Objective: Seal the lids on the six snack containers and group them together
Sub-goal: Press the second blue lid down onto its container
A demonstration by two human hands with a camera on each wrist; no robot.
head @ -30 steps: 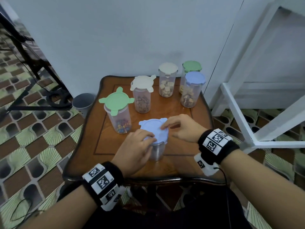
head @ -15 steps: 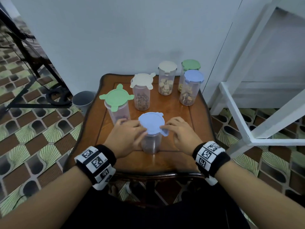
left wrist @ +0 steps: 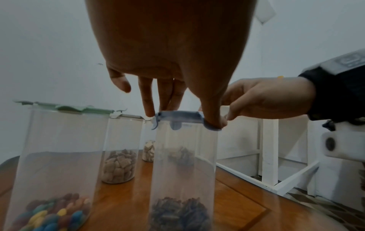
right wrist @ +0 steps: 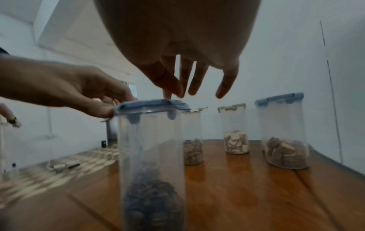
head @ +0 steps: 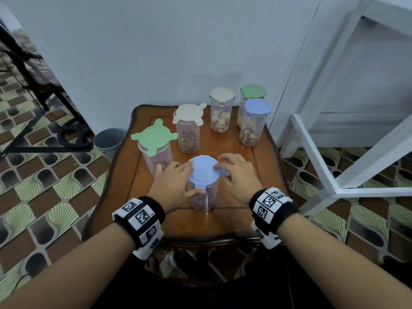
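Note:
A clear container with a blue lid [head: 204,172] stands at the table's middle front, dark snacks at its bottom [left wrist: 177,209]. My left hand [head: 176,181] grips its top, fingers on the lid's left rim and thumb [left wrist: 213,123] pressed on a folded-down flap. The right hand [head: 236,175] lies with fairly straight fingers on the lid's right edge, over a flap that sticks out. A green-lidded container [head: 153,137] and a cream-lidded one [head: 188,114] have flaps spread out. Three containers with flaps down, cream [head: 221,94], green [head: 253,92] and blue [head: 257,107], stand together at the back right.
The wooden table [head: 234,219] is small, its edges close to the containers. A grey bin [head: 109,139] stands on the floor at the left. At the right a white frame [head: 312,152] comes near the table. A wall lies just behind.
My left hand has risen from the container's wall to the lid's rim. The right hand has slid from the lid's top to its right edge. The front flap now lies folded down.

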